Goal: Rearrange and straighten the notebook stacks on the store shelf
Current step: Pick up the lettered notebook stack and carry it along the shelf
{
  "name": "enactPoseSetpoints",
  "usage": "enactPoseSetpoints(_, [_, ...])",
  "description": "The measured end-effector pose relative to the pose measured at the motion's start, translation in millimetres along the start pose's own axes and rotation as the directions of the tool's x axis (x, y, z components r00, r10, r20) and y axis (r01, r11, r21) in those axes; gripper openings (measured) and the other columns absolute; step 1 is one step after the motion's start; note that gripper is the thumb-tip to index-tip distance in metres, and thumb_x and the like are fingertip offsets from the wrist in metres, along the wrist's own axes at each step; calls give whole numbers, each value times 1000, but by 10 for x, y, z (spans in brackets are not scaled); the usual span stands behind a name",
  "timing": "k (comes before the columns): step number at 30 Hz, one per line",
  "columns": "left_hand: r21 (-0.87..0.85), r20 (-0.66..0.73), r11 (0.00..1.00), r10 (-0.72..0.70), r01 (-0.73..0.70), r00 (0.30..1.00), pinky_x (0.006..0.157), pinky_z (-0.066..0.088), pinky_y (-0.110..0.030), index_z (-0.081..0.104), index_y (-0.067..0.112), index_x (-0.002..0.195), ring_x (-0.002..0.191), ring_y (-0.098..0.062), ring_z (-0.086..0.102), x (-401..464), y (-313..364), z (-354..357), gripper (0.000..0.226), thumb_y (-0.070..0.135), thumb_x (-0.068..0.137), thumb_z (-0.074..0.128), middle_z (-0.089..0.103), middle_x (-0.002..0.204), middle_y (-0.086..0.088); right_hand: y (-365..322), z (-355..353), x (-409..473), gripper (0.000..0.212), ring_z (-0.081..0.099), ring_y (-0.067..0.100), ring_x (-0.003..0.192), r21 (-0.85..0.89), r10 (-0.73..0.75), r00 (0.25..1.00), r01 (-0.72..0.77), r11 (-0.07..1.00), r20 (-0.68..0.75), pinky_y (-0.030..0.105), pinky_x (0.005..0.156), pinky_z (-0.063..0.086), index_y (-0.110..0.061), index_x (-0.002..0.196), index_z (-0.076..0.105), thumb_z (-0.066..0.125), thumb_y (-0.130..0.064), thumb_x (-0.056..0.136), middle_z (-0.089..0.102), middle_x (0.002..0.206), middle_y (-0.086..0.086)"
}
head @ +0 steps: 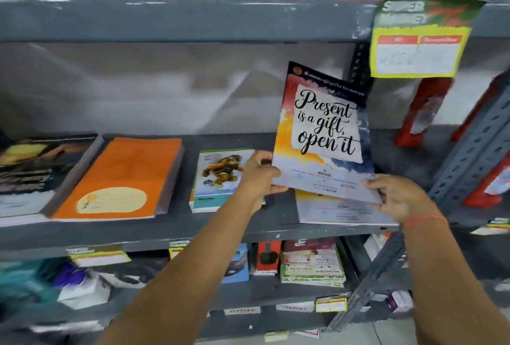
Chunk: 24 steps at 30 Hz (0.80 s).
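Note:
A notebook with the words "Present is a gift, open it" (325,129) is tilted up above the grey middle shelf (176,231). My left hand (259,176) grips its lower left corner. My right hand (400,198) pinches its lower right corner. Under it lies a flat stack of matching notebooks (342,211) at the shelf's right end. Left of that sit a small stack with a monkey picture (218,176), an orange stack (121,176) and a dark-covered stack (33,173).
A yellow and green price tag (419,38) hangs from the upper shelf edge. A perforated grey upright (463,162) stands at the right. Red packages (422,113) lean behind it. The lower shelf holds boxes and leaflets (311,264).

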<state>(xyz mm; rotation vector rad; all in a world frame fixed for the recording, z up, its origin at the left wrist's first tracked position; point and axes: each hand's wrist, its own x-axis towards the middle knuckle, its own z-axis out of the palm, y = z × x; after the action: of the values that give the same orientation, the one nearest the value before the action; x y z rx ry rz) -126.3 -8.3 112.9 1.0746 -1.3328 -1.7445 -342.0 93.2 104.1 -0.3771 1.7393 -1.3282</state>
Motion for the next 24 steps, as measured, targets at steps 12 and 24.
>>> enactPoseSetpoints(12, [26, -362, 998, -38, 51, 931, 45, 55, -29, 48, 13, 76, 72, -22, 57, -715, 531, -3025, 24, -9, 84, 46, 57, 82, -7, -40, 3019, -763, 35, 53, 10, 37, -129, -219, 919, 273, 953, 328, 14, 37, 42, -12, 57, 43, 59, 12, 78, 49, 52, 6])
enactPoseSetpoints(24, [278, -579, 933, -28, 230, 815, 62, 56, -32, 52, 9, 72, 73, -25, 56, -1037, 402, -5743, 22, -10, 83, 49, 56, 87, -12, 667, 5824, -1292, 46, 32, 10, 45, -607, -258, 868, 484, 630, 425, 25, 40, 21, -11, 46, 32, 64, -9, 79, 35, 50, 2])
